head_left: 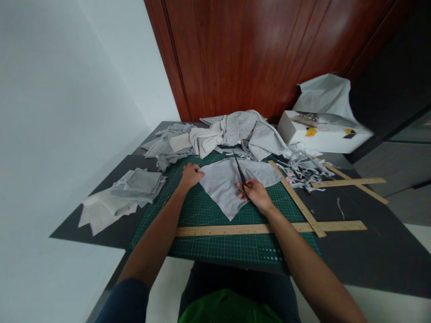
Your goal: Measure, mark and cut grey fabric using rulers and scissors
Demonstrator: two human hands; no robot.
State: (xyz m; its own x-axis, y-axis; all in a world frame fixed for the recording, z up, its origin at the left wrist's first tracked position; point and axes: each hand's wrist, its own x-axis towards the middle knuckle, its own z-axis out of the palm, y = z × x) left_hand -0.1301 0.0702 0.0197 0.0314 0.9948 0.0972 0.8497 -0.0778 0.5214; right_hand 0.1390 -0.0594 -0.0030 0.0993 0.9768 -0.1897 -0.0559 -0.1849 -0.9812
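Observation:
A light grey piece of cloth [224, 186] lies spread on the green cutting mat [202, 208], with one point toward me. My left hand [191, 176] is at the cloth's left corner, fingers curled and thumb against the edge; the fingertips are partly hidden. Over the cloth's right part, my right hand [255, 194] is closed around the handles of black scissors [241, 172]. Their blades point away from me, above the cloth, and look closed together.
A wooden ruler [222, 230] crosses the mat's front, and another ruler [296, 197] slants on the right. Behind lies a heap of grey cloth [235, 128]. Folded cloth [138, 186] sits left. Fabric strips [303, 170] and a white box [323, 134] stand right.

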